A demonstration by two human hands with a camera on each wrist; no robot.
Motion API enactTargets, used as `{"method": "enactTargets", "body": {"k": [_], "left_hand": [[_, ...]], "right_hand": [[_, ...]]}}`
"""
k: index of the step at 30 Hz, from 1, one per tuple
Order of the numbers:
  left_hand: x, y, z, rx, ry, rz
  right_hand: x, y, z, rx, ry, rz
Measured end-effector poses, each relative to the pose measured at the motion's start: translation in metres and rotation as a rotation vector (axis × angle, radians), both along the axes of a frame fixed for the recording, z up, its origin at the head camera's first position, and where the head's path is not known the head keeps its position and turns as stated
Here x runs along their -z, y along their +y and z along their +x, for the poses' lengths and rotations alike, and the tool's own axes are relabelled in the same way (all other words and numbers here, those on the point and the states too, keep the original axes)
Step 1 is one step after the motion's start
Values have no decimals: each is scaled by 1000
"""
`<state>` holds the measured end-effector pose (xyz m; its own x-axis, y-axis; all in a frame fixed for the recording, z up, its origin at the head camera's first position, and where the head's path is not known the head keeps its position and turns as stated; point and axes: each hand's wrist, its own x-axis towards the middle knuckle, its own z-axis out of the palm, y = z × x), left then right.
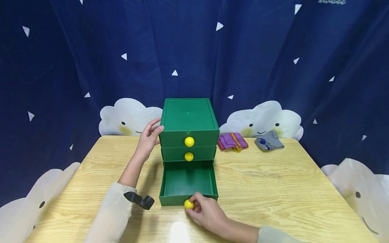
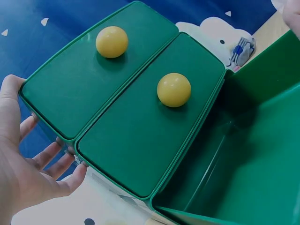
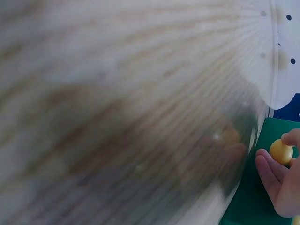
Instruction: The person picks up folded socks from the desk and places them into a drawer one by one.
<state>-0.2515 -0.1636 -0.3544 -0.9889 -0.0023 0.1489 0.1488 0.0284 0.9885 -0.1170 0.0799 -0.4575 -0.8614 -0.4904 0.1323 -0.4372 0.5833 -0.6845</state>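
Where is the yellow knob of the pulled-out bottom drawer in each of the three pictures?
Head view: the bottom drawer's knob sits low in the middle, pinched by the right hand.
Left wrist view: not in it; only the two upper knobs show, and the left hand rests against the cabinet's side.
Right wrist view: at the far right edge, between the fingers.
Shared landmark: the green drawer cabinet.
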Motion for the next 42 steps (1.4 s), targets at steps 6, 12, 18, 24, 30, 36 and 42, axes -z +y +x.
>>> {"method": "enactTargets", "body": {"k": [6, 12, 18, 24, 30, 36, 42], "left_hand": [[0, 0, 1, 5, -2, -1], [0, -1, 1, 5, 0, -3], [0, -1, 1, 1, -7, -12], [0, -1, 0, -1, -8, -4], [0, -1, -1, 2, -10, 1], [0, -1, 1, 10, -6, -4], [0, -1, 1, 8, -8, -11]], "right_hand": [[-1, 2, 6, -4, -2, 8], [-2, 4, 9, -13, -4, 10], [-1, 5, 9, -22, 6, 12], [-6, 7, 10, -35, 5, 18], [-14, 13, 12, -51, 30, -33], [-37, 22, 7, 12, 54, -120], [-62, 44, -12, 209, 26, -166]]}}
